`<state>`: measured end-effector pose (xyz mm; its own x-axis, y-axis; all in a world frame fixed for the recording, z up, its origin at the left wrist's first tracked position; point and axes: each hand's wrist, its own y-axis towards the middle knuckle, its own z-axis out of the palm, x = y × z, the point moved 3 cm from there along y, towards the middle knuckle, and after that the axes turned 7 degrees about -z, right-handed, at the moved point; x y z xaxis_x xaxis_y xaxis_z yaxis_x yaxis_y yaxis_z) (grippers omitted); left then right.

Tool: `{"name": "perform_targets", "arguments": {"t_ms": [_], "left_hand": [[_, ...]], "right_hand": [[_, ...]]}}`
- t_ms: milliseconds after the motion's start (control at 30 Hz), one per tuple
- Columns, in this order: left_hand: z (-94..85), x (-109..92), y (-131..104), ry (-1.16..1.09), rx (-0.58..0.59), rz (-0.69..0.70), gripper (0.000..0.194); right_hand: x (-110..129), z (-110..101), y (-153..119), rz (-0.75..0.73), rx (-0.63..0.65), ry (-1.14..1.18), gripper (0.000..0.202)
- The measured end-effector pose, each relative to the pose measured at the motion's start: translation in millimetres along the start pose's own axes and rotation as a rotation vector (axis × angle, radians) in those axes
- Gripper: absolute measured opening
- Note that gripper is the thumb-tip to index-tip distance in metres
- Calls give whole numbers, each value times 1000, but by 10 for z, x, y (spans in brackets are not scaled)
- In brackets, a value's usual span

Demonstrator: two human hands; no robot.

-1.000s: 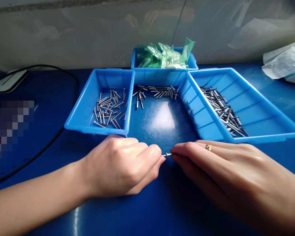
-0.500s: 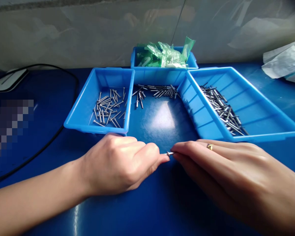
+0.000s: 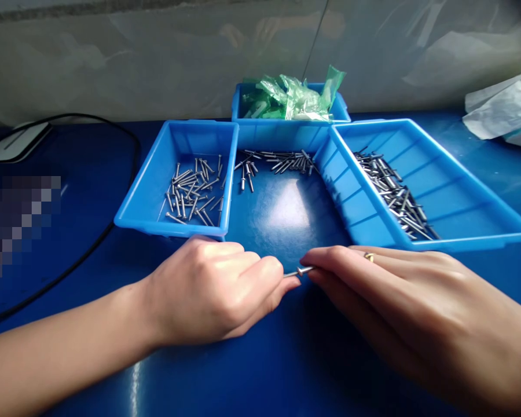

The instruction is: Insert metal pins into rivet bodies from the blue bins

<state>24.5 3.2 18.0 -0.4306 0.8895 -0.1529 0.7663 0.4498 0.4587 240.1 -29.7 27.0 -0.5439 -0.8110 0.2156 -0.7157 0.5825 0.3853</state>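
Between my two hands is a small silver rivet (image 3: 303,270) with a flange and a thin shank. My left hand (image 3: 219,289) is closed, its thumb and finger pinching the thin end. The thumb and forefinger of my right hand (image 3: 399,301), which wears a ring, grip the other end. Just beyond my left hand stands a blue bin (image 3: 134,202) with several screws (image 3: 186,188). A second blue bin (image 3: 460,191), past my right hand, holds many rivets (image 3: 395,191). More rivets (image 3: 286,159) lie on the blue tabletop between the bins.
At the back, a third blue bin (image 3: 282,132) holds green plastic packets (image 3: 295,95). A black cable (image 3: 99,234) curves along the left, by a white device (image 3: 19,142). White crumpled plastic (image 3: 501,104) lies at the far right, and a grey wall (image 3: 156,63) rises behind.
My right thumb and forefinger have shifted slightly along the rivet, and more of its shank shows between my hands. Both hands still hold it.
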Motion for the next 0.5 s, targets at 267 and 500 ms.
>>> {"name": "perform_targets", "arguments": {"t_ms": [267, 500], "left_hand": [[-2, 0, -3, -9, -5, 18, 52], [-25, 5, 12, -22, -41, 45, 38]], "right_hand": [[4, 14, -20, -2, -15, 35, 41], [38, -21, -12, -29, -28, 55, 45]]}}
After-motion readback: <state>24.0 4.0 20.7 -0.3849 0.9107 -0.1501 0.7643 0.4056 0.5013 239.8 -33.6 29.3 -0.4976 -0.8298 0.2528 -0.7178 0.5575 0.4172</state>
